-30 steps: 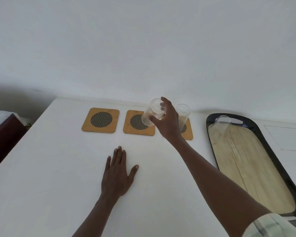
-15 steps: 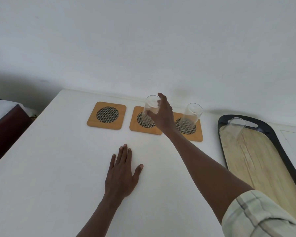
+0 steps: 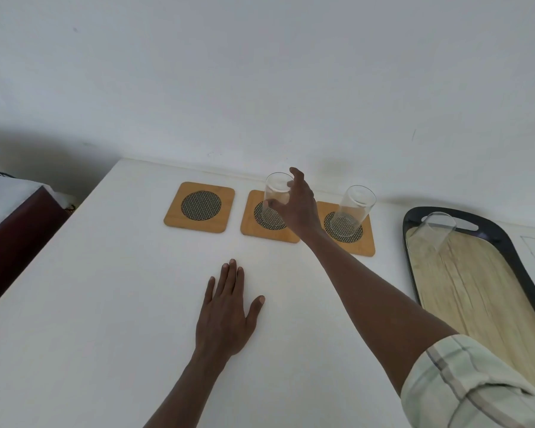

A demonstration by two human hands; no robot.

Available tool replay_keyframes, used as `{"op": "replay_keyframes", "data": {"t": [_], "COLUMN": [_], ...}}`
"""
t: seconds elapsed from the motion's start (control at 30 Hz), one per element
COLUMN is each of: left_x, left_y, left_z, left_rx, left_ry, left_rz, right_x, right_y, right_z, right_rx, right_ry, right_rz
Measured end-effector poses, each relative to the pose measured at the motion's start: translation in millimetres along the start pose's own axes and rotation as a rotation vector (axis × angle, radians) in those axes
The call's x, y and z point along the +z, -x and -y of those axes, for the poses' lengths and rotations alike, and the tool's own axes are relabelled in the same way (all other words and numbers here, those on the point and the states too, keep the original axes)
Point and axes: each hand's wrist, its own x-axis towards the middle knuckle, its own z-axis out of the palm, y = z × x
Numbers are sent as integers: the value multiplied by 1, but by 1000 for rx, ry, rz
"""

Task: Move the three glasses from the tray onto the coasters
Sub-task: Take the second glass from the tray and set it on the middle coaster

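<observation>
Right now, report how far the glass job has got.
Done: one glass stands on the right coaster. In hand: the right hand is around a second glass on the middle coaster. Left: the last glass sits on the tray; the left coaster is bare. The left hand lies flat on the table.

Left coaster bare, open approach; right forearm crosses between tray and coasters.
</observation>
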Motion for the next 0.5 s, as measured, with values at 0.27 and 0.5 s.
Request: {"op": "replay_keyframes", "data": {"t": [0.27, 0.5], "left_x": [-1, 0], "left_y": [0, 0], "left_z": [0, 0], "left_rx": [2, 3], "left_ry": [9, 1], "left_rz": [-8, -11], "right_x": [9, 11], "right_y": [-4, -5], "right_z": [-2, -5], "right_rx": [15, -4], "right_ry": [27, 27], "right_rz": [-34, -31]}}
